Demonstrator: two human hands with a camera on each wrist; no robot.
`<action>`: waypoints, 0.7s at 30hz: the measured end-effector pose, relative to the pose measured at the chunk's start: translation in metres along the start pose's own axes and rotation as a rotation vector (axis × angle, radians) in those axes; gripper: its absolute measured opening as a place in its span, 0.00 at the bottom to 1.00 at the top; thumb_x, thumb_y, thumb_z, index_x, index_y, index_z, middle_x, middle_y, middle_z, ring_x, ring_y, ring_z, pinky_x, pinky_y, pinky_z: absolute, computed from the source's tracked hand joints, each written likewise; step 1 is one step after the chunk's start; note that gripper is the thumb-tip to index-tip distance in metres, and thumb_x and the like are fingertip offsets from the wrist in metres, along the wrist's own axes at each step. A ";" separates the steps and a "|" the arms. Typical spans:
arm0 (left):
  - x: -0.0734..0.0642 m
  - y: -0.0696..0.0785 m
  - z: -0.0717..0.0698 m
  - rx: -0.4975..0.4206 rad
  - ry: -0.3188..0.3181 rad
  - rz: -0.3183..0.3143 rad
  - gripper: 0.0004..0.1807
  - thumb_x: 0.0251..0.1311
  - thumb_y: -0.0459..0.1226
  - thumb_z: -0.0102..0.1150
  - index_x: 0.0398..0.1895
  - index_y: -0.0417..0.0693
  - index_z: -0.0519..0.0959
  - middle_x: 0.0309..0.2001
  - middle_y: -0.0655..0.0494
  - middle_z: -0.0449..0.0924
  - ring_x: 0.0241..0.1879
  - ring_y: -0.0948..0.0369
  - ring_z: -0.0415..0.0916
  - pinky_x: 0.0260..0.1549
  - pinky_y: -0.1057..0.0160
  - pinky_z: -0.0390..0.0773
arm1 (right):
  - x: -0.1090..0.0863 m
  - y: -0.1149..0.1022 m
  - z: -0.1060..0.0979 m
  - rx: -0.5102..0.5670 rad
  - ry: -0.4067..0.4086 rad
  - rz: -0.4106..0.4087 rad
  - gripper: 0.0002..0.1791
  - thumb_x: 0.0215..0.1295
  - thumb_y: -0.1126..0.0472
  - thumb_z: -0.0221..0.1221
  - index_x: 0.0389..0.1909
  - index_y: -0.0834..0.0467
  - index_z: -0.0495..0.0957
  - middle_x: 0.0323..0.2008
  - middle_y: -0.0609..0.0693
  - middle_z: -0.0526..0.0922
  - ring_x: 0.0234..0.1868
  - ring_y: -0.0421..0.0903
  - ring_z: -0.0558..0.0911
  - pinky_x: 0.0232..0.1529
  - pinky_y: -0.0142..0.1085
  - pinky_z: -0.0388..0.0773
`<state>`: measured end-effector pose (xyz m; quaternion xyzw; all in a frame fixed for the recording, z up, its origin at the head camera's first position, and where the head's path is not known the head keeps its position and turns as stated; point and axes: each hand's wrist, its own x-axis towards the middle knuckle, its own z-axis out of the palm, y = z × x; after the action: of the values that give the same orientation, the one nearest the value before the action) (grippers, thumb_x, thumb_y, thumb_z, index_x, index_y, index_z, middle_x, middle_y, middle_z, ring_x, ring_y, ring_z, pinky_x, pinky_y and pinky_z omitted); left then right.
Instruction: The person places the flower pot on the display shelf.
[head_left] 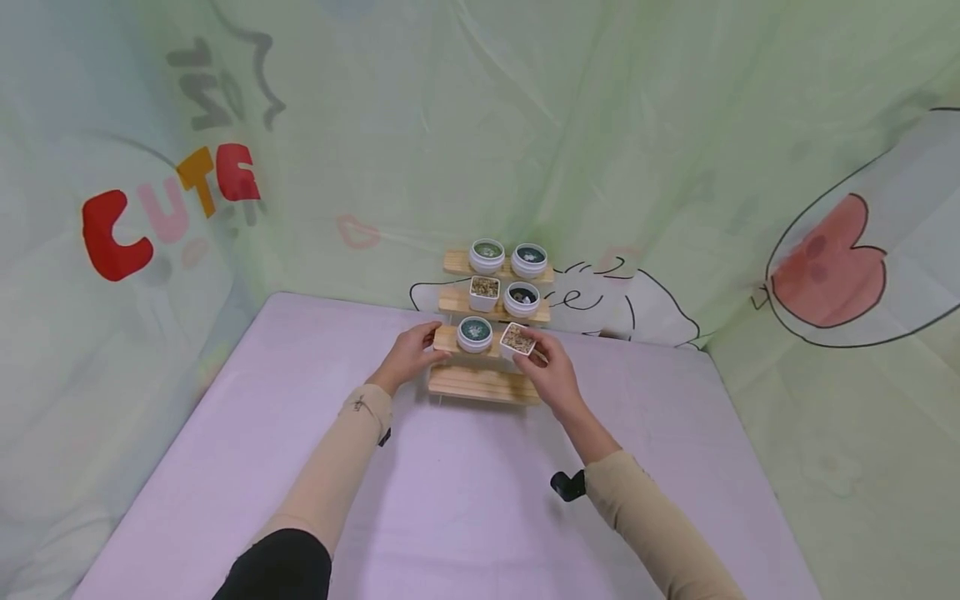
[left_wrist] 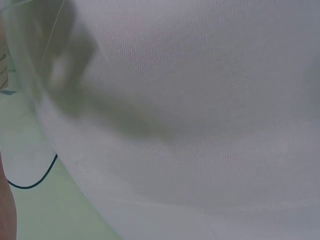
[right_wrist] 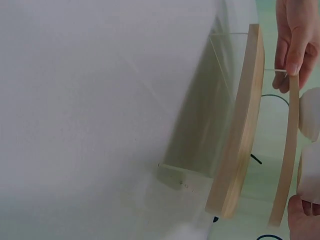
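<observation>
A tiered wooden shelf stand with clear supports carries several small white pots. My left hand (head_left: pixel 411 353) pinches the left end of the second board from the bottom (head_left: pixel 446 338); thumb and fingers show round that end in the right wrist view. On this board sits a round pot with a green top (head_left: pixel 475 332). To its right, my right hand (head_left: pixel 553 372) grips a square white pot with grainy tan filling (head_left: pixel 517 340) by its side. The pot looks slightly turned, at the board's right end; whether it bears fully on the wood, I cannot tell.
Above are two round pots on the top board (head_left: pixel 457 261), and a square pot (head_left: pixel 484 293) and a round pot (head_left: pixel 522 298) below them. The lowest board (head_left: pixel 480 383) holds no pot. A pale cloth (head_left: pixel 450 517) covers the table; printed curtains (head_left: pixel 375 125) stand behind.
</observation>
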<state>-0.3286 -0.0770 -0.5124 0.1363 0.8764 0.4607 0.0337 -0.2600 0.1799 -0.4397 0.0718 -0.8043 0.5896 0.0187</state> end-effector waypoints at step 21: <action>-0.001 0.004 -0.003 0.006 -0.009 -0.016 0.41 0.59 0.41 0.68 0.70 0.32 0.61 0.67 0.37 0.66 0.65 0.48 0.68 0.64 0.60 0.71 | 0.026 0.034 -0.002 0.005 0.005 0.047 0.26 0.66 0.69 0.60 0.65 0.64 0.69 0.66 0.63 0.67 0.68 0.55 0.68 0.66 0.36 0.70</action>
<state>-0.3271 -0.0773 -0.5076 0.1316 0.8785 0.4574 0.0409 -0.2903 0.1896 -0.4684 0.0515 -0.8041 0.5922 0.0069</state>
